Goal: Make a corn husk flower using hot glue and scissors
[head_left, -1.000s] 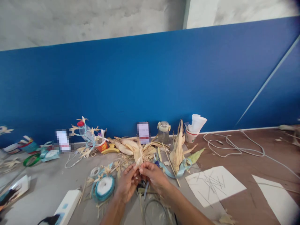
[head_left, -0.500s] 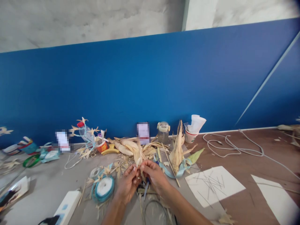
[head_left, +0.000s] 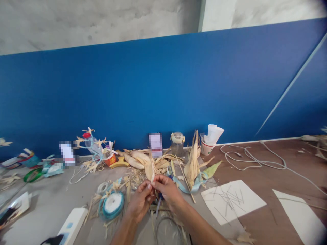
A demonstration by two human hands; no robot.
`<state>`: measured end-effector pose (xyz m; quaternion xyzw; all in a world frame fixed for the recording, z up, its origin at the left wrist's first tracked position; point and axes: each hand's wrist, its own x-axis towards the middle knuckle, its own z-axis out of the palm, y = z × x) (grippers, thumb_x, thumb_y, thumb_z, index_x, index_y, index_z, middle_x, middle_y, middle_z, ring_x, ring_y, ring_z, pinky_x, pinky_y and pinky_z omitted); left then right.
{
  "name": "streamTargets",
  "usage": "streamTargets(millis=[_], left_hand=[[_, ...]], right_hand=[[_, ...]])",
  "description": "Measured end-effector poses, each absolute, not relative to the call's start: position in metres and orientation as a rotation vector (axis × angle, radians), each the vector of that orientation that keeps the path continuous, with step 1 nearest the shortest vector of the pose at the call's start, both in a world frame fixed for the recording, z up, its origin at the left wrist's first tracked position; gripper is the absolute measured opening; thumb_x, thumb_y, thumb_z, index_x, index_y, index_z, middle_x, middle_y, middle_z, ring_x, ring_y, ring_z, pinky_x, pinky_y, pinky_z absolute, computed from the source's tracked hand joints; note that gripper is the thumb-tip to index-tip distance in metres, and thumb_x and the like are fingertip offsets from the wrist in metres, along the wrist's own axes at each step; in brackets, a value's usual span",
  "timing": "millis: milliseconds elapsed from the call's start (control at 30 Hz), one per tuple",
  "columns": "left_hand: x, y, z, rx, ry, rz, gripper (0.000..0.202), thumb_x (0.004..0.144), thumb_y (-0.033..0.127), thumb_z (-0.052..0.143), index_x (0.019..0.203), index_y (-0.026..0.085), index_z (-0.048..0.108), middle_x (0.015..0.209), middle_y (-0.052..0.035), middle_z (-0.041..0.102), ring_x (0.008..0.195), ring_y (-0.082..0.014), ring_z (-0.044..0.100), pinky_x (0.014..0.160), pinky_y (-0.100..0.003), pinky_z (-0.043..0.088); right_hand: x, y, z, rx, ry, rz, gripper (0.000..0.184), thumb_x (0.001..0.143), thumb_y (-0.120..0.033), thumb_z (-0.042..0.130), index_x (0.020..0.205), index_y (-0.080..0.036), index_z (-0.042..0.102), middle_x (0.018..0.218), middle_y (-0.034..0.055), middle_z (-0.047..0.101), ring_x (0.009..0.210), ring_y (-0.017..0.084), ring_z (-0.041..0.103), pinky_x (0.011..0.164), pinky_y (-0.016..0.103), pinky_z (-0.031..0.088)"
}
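Note:
Both of my hands meet low in the middle of the view, over a grey table top littered with dry corn husks. My left hand (head_left: 140,202) and my right hand (head_left: 168,192) pinch the base of one pale corn husk piece (head_left: 150,172) that stands up between their fingertips. A dark blue bit and a light blue ribbon strand (head_left: 158,204) hang just under the fingers. A spool of light blue ribbon (head_left: 112,203) lies just left of my left hand. A loop of wire (head_left: 167,229) lies under my wrists.
Corn husks (head_left: 192,162), a glass jar (head_left: 177,143), a paper cup with white cups (head_left: 211,139), a decorated bottle (head_left: 91,143) and ribbon rolls (head_left: 33,174) line the blue partition (head_left: 163,88). White sheets with thin sticks (head_left: 231,200), a white cable (head_left: 251,158) and a white box (head_left: 73,224) lie nearby.
My hands stay together on the husk piece; the fingers have shifted slightly along its base. The view has drifted a little.

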<state>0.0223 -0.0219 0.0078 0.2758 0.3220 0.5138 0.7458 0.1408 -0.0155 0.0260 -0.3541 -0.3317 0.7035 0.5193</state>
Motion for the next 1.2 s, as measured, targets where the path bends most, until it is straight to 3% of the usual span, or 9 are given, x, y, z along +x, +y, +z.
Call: streamTargets(millis=[200,400,600,900,1200], left_hand=[[0.022,-0.023,0.010,0.616,0.705,1.108,0.036,0.062,0.039,0.082,0.064,0.014,0.057,0.053,0.0056,0.047,0.044,-0.0027,0.033,0.047,-0.016,0.030],[0.019,-0.023,0.013,0.652,0.726,1.080,0.034,0.059,0.033,0.085,0.065,0.013,0.058,0.054,0.0045,0.049,0.044,-0.0026,0.033,0.047,-0.016,0.028],[0.021,-0.023,0.017,0.737,0.806,1.095,0.035,0.057,0.034,0.085,0.062,0.014,0.057,0.054,0.0048,0.049,0.043,-0.0026,0.031,0.044,-0.018,0.025],[0.024,-0.022,0.014,0.764,0.857,1.078,0.036,0.054,0.037,0.087,0.067,0.014,0.062,0.054,0.0055,0.048,0.045,-0.0030,0.032,0.045,-0.016,0.025],[0.024,-0.023,0.015,0.784,0.868,1.092,0.036,0.051,0.036,0.088,0.069,0.015,0.065,0.061,0.0003,0.061,0.051,-0.0070,0.046,0.048,-0.018,0.032]], right_hand=[[0.141,-0.014,0.022,-0.808,-0.750,1.770,0.032,0.058,-0.039,0.079,0.061,-0.017,0.055,0.045,-0.0045,0.056,0.042,0.010,0.050,0.046,0.021,0.033],[0.145,-0.009,0.015,-0.734,-0.626,1.745,0.028,0.054,-0.033,0.082,0.063,-0.015,0.062,0.047,-0.0053,0.054,0.044,0.007,0.044,0.048,0.021,0.033],[0.153,-0.006,0.024,-0.773,-0.629,1.749,0.035,0.059,-0.045,0.078,0.061,-0.015,0.061,0.050,-0.0054,0.052,0.044,0.006,0.041,0.048,0.022,0.030],[0.154,-0.005,0.021,-0.959,-0.711,1.649,0.030,0.058,-0.035,0.077,0.052,-0.017,0.055,0.040,-0.0075,0.046,0.040,0.006,0.035,0.046,0.022,0.022],[0.154,-0.004,0.020,-0.884,-0.632,1.865,0.025,0.058,-0.031,0.073,0.053,-0.017,0.053,0.043,-0.0062,0.048,0.039,0.006,0.036,0.043,0.021,0.026]])
